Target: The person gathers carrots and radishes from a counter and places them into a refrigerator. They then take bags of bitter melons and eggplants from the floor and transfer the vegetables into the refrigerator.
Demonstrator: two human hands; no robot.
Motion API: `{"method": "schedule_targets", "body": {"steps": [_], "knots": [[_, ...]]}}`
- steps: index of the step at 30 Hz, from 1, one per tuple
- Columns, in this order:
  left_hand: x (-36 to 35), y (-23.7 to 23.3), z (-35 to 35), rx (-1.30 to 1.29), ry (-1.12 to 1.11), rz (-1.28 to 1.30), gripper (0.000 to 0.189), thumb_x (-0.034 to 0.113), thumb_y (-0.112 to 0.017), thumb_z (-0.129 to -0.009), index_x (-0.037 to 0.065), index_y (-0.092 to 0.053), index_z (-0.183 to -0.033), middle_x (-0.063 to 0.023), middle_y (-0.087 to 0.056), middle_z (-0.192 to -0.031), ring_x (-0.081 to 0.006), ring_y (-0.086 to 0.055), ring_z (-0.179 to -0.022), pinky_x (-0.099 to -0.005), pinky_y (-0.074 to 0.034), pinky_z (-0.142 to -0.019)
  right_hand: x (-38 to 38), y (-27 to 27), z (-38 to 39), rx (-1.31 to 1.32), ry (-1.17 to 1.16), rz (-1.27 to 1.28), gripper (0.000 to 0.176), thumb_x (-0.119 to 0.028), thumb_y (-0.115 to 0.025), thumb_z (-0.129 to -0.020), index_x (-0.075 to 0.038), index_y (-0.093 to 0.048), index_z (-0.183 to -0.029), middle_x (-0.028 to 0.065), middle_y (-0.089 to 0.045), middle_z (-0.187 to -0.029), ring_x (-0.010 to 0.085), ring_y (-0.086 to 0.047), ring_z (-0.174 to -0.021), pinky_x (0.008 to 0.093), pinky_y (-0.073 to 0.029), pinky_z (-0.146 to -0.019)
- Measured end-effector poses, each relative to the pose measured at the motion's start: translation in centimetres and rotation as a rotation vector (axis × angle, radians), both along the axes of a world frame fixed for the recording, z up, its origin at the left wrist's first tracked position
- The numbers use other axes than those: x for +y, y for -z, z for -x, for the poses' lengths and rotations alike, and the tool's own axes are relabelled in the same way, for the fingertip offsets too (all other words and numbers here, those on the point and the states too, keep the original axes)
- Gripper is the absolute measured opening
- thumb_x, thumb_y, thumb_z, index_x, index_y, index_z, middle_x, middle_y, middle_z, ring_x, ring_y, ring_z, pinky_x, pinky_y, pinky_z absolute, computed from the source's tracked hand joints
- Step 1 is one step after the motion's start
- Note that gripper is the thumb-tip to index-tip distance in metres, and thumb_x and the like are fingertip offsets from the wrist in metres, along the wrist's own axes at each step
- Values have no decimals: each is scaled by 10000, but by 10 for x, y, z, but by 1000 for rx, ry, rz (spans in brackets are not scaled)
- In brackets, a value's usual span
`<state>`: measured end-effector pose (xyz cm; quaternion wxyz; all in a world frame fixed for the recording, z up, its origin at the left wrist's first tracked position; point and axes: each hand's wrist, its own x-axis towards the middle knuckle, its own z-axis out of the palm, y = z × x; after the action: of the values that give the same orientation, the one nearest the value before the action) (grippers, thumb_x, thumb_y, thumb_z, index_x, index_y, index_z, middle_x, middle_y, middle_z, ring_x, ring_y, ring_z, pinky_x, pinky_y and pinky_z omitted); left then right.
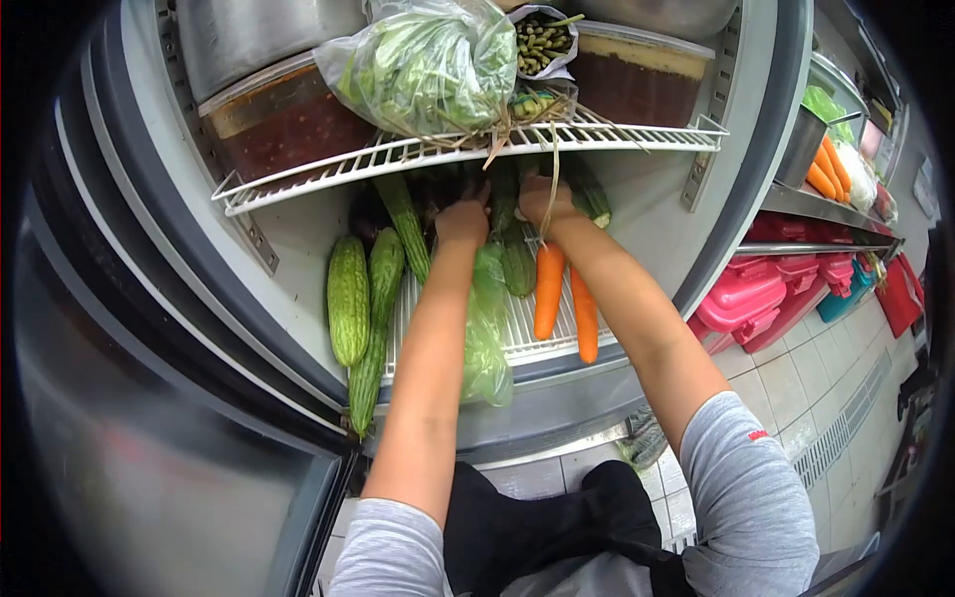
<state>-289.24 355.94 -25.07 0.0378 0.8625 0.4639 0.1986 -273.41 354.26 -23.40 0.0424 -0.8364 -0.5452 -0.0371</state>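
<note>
My left hand reaches deep into the lower part of a fridge, under the wire shelf. Its fingers are mostly hidden among dark vegetables at the back. A green plastic bag hangs down beside my left forearm. To the right, my right hand is close to a dark green cucumber-like vegetable, its fingertips out of sight. Two carrots, a nearer one and a farther-right carrot, lie below my right wrist. More green vegetables show beyond that wrist.
Left of my arms lie a bitter melon and long ridged gourds. Overhead, the wire shelf carries bagged leafy greens and tubs of dark red food. The fridge door stands open; pink containers are at right.
</note>
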Motion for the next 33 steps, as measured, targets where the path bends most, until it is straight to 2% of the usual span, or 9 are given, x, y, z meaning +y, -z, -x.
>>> {"method": "schedule_targets", "body": {"steps": [5,7,9,11,13,15,21,27,33], "knots": [[-55,-47,63,-142,33,-129,424,275,-606,-817,138,-533,-1212,-164,-550,-1188,-373,-589,-966,-453,-490,-801,-43,-43,48,-122,-30,97,483,-228,-526,-829,40,-499,-1229,190,-504,-1275,327,-547,-1100,435,-496,-786],[-110,-74,107,-183,-172,-152,452,285,-649,-787,96,-542,-1183,-194,-571,-1116,-385,-592,-932,-458,-488,-785,-19,-19,65,-504,-12,-137,383,-201,-554,-811,-18,-586,-1145,155,-567,-1202,361,-584,-1007,457,-517,-724],[-145,-86,151,-96,-313,-159,515,305,-694,-749,29,-540,-1156,-230,-573,-1062,-381,-596,-926,-453,-492,-782,-58,-55,114,-42,-434,-128,256,-204,-579,-790,-2,-668,-917,191,-643,-1012,297,-641,-928,395,-531,-733],[-151,-87,179,60,-440,-57,566,328,-728,-711,-23,-532,-1109,-249,-598,-997,-377,-607,-911,-447,-498,-778,-81,-40,166,319,-460,-279,465,-358,-530,-863,96,-627,-874,280,-617,-961,298,-651,-871,381,-524,-762],[-144,-77,193,157,-455,71,565,326,-736,-701,-44,-533,-1077,-253,-611,-949,-376,-614,-897,-444,-501,-773,-109,-48,203,757,-497,314,573,-436,-415,-919,110,-584,-943,283,-616,-948,281,-671,-631,362,-559,-579],[-141,-60,195,259,-463,200,566,324,-744,-691,-65,-534,-1044,-258,-623,-901,-375,-621,-883,-441,-504,-769,-103,-14,228,1056,-392,480,554,-436,-365,-936,77,-548,-1037,244,-622,-951,278,-668,-740,397,-561,-662],[-151,-43,188,40,-584,-24,593,438,-640,-740,-107,-556,-958,-276,-629,-905,-389,-628,-861,-440,-507,-767,-92,62,271,2013,-236,-75,546,-548,-383,-905,-73,-522,-1136,149,-537,-1175,264,-470,-1122,488,-383,-914],[-148,-48,191,-216,-499,50,583,482,-579,-778,-86,-611,-905,-273,-626,-892,-400,-616,-877,-435,-474,-761,-138,35,272,2730,-186,-199,738,-593,-348,-899,12,-377,-1320,147,-574,-1121,245,-556,-980,331,-419,-876],[-162,-3,194,-1099,-158,182,370,300,-586,-865,-64,-592,-928,-161,-629,-812,-235,-601,-748,-344,-461,-703,-146,33,252,1830,-326,-996,481,-145,-636,-840,11,-412,-1237,104,-571,-1081,175,-564,-917,266,-456,-782]]}}
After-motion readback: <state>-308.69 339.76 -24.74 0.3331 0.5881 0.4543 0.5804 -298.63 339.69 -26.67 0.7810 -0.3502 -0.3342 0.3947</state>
